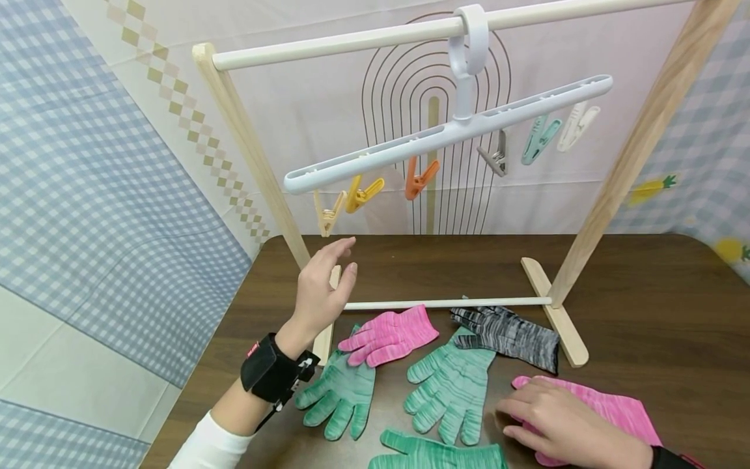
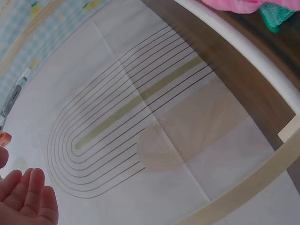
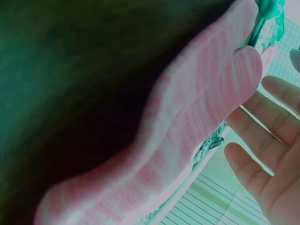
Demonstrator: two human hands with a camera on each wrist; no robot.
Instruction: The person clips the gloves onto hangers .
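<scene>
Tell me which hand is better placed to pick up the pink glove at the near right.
The right hand: it already rests on that pink glove. The left hand is raised, open, near the rack's beige clip, holding nothing.

The person's left hand [image 1: 324,286] is raised upright on a bent wrist, fingers straight and close together, holding nothing, a black strap round the wrist. Their right hand [image 1: 562,423] lies low, palm down, fingers loosely extended
</scene>
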